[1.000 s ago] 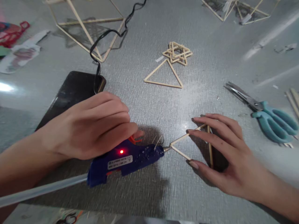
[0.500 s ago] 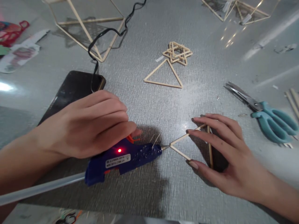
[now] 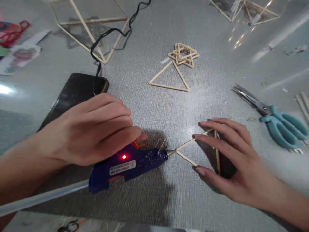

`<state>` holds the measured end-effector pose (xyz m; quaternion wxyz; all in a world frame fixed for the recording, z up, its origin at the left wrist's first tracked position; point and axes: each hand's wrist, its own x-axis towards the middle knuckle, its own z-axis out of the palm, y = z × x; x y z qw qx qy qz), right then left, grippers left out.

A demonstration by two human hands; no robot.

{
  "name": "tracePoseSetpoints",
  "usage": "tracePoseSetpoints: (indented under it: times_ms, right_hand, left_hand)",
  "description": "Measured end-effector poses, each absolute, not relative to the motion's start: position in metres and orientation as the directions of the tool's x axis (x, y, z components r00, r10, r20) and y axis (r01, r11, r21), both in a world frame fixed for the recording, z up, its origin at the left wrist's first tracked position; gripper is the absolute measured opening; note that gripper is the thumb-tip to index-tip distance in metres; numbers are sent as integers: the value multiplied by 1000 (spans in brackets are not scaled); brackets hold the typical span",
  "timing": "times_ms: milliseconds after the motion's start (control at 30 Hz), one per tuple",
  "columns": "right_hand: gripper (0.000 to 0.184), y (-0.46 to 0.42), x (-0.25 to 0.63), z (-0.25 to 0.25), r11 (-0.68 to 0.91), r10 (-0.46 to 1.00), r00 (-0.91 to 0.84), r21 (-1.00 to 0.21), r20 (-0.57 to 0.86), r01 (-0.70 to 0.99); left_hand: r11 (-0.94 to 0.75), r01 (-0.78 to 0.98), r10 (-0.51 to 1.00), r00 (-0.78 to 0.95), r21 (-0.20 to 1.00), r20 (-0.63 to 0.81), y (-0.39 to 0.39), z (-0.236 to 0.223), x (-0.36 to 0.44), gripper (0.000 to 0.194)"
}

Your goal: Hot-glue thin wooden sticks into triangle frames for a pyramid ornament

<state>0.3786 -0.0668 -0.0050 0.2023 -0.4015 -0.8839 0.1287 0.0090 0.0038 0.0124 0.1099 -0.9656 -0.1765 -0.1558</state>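
My left hand (image 3: 96,129) is wrapped round the handle of a blue hot glue gun (image 3: 130,169), its red light lit and a clear glue stick (image 3: 45,197) sticking out of the back. The metal nozzle touches the left corner of a small wooden-stick triangle (image 3: 185,157). My right hand (image 3: 231,158) grips that triangle's two sides between thumb and fingertips, partly covering it. Farther back, another stick triangle (image 3: 169,87) lies flat, touching or nearly touching a small pile of stick triangles (image 3: 183,55).
Blue-handled scissors (image 3: 277,120) lie on the right. A black phone (image 3: 74,93) is behind my left hand, with a black cord (image 3: 111,31) running over it. Larger stick frames (image 3: 94,21) stand at the back. Red scissors (image 3: 16,32) and paper scraps lie far left.
The glue gun's body has shifted very slightly right and down, its nozzle still at the triangle's corner. My right hand and the triangle have stayed put.
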Motion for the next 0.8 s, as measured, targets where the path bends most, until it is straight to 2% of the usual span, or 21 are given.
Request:
tracePoseSetpoints:
  times_ms: [233, 500, 600, 733, 800]
  right_hand:
    - [51, -67, 379, -6, 647, 760, -595, -394, 263, 652]
    - [51, -67, 379, -6, 646, 761, -597, -393, 255, 655]
    - [52, -67, 379, -5, 640, 765, -593, -395, 251, 659]
    - [53, -68, 379, -5, 635, 769, -592, -399, 242, 662]
    - [53, -68, 379, -5, 632, 771, -588, -401, 242, 664]
  left_hand:
    - [-917, 362, 297, 900, -167, 319, 4, 13, 10, 53]
    - [-875, 462, 403, 861, -146, 310, 1, 12, 6, 47]
    - [-879, 472, 434, 850, -64, 300, 1, 11, 3, 39]
    - [-862, 506, 471, 793, 13, 386, 0, 2, -1, 30]
    - [-858, 511, 487, 785, 44, 384, -1, -3, -3, 28]
